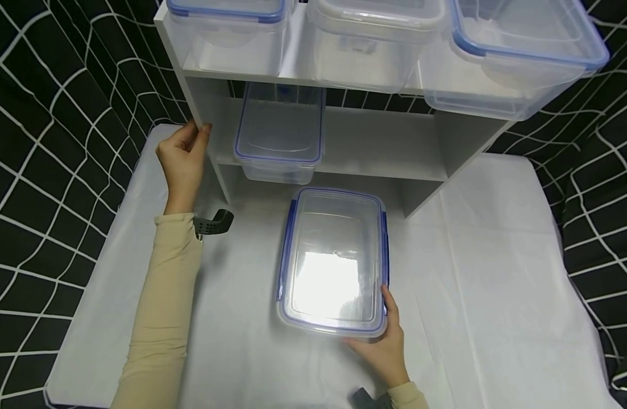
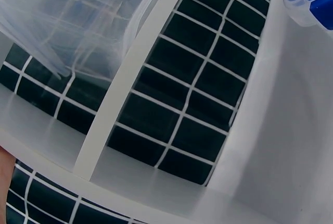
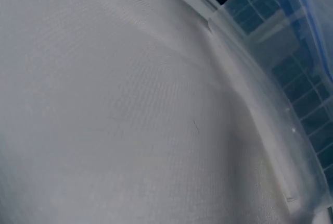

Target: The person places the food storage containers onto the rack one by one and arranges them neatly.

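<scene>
In the head view my left hand (image 1: 181, 162) pinches the front edge of the left side panel of a white shelf unit (image 1: 385, 142). Only a sliver of that hand (image 2: 5, 185) shows in the left wrist view, beside the white board. My right hand (image 1: 382, 349) holds the near right corner of a clear food container (image 1: 333, 233), thumb along its near end and fingers on its right side. The container has a clear lid with a blue seal and blue side clips. In the right wrist view its clear wall (image 3: 281, 114) runs down the right side; the right hand is out of that view.
Another blue-rimmed container (image 1: 279, 128) sits at the left of the middle shelf. On top stand a left container (image 1: 226, 45), a white-lidded container (image 1: 374, 51) and a right container (image 1: 518, 62). White cloth (image 1: 487, 295) covers the table; black netted curtains (image 1: 52, 170) hang around.
</scene>
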### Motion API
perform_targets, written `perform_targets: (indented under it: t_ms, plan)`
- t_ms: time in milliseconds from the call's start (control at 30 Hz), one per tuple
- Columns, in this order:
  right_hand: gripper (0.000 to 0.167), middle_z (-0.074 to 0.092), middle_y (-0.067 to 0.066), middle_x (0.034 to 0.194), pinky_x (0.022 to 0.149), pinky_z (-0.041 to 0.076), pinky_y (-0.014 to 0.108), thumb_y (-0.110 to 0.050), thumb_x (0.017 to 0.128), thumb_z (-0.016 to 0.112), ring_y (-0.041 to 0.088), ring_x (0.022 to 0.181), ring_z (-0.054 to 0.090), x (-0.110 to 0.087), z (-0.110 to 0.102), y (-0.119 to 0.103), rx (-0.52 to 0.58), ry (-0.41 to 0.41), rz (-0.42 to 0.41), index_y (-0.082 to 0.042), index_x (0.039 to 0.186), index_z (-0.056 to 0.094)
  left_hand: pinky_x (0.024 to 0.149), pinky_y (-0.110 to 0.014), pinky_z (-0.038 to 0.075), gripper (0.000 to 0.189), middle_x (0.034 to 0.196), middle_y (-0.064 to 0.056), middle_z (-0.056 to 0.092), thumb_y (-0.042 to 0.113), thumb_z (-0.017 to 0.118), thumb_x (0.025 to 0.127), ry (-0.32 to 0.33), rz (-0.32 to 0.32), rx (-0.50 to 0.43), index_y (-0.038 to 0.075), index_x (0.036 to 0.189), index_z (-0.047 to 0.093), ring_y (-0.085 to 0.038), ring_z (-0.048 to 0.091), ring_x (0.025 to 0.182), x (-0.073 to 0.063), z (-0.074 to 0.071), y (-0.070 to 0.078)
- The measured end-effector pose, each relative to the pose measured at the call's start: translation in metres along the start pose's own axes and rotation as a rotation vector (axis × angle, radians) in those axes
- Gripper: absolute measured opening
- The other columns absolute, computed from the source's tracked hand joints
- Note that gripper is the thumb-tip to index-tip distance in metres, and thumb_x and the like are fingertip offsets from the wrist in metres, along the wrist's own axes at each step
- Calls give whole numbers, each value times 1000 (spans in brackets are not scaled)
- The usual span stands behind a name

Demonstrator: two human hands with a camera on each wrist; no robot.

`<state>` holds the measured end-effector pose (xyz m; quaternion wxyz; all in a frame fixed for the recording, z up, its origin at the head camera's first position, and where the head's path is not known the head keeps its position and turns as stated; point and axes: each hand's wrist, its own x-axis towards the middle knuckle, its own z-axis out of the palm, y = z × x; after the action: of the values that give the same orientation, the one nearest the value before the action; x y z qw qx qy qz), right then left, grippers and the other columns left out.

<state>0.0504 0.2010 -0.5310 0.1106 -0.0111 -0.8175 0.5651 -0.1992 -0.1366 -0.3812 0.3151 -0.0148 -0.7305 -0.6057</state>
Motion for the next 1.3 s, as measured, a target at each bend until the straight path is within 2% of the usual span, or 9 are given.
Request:
perform_targets:
  t_ms: [67, 267, 433, 533, 733, 867, 967, 1133, 1300]
  plan:
    - [126, 34, 10, 148, 104, 23, 17, 5, 39, 91, 3, 132, 30, -1, 0, 1, 5, 14, -47, -7, 148, 27, 79, -21, 50, 22, 103, -20, 67, 5, 66, 88, 1, 0, -1, -5, 107, 69, -3, 65, 88, 0, 0, -1]
    - [121, 36, -3, 146, 102, 30, 17, 22, 40, 82, 9, 130, 36, -6, 0, 0, 207, 22, -141, 1, 146, 26, 80, -22, 50, 22, 104, -19, 67, 5, 65, 89, -6, 34, -10, -6, 108, 68, -6, 66, 90, 0, 2, -3]
    - [117, 40, -3, 144, 104, 28, 19, 17, 40, 84, 9, 129, 38, -10, 2, -4, 154, 56, -191, 4, 143, 30, 77, -21, 51, 23, 101, -19, 68, 7, 65, 89, 4, 61, 8, -6, 107, 68, -2, 65, 86, 1, 1, -2]
    - [120, 35, 0, 147, 108, 22, 22, 12, 43, 87, 8, 132, 32, -10, 4, -4, 103, 36, -131, -1, 146, 26, 78, -20, 50, 22, 101, -19, 68, 7, 66, 88, 16, 38, 5, -6, 107, 69, 0, 65, 86, 1, 1, -1]
    - [136, 11, 11, 155, 110, 7, 54, -3, 47, 92, 9, 139, 12, -12, 13, 1, 97, -17, 40, -15, 152, 4, 78, -19, 50, 22, 101, -18, 68, 7, 66, 88, 9, 4, -2, -5, 106, 69, -1, 65, 86, 0, 0, 0]
    - [135, 11, 11, 155, 112, 10, 37, -20, 51, 94, 10, 139, 13, -12, 19, 4, 159, 22, -26, -11, 151, 5, 76, -18, 50, 22, 102, -19, 68, 7, 67, 87, 4, -5, 4, -5, 106, 69, -1, 65, 85, 0, 1, 0]
    - [123, 16, 7, 153, 109, 17, 22, -22, 58, 91, 11, 138, 19, -11, 22, 2, 266, 43, -86, -9, 150, 10, 76, -17, 50, 22, 101, -20, 67, 8, 66, 88, 3, -2, 19, -5, 106, 69, 3, 63, 83, 0, 1, 0]
    - [108, 23, 3, 149, 104, 30, 23, -2, 65, 84, 15, 133, 28, -7, 26, -5, 468, 42, -109, -8, 149, 17, 76, -18, 50, 21, 100, -18, 68, 7, 66, 88, 11, 11, 6, -5, 105, 69, 2, 64, 84, -1, 1, 1]
    - [103, 30, 3, 146, 102, 35, 24, -1, 63, 84, 16, 130, 35, -5, 26, -9, 506, 85, -108, -3, 146, 24, 79, -21, 50, 23, 104, -20, 67, 6, 65, 88, 2, 3, -6, -5, 108, 67, -3, 65, 89, -1, 0, 2]
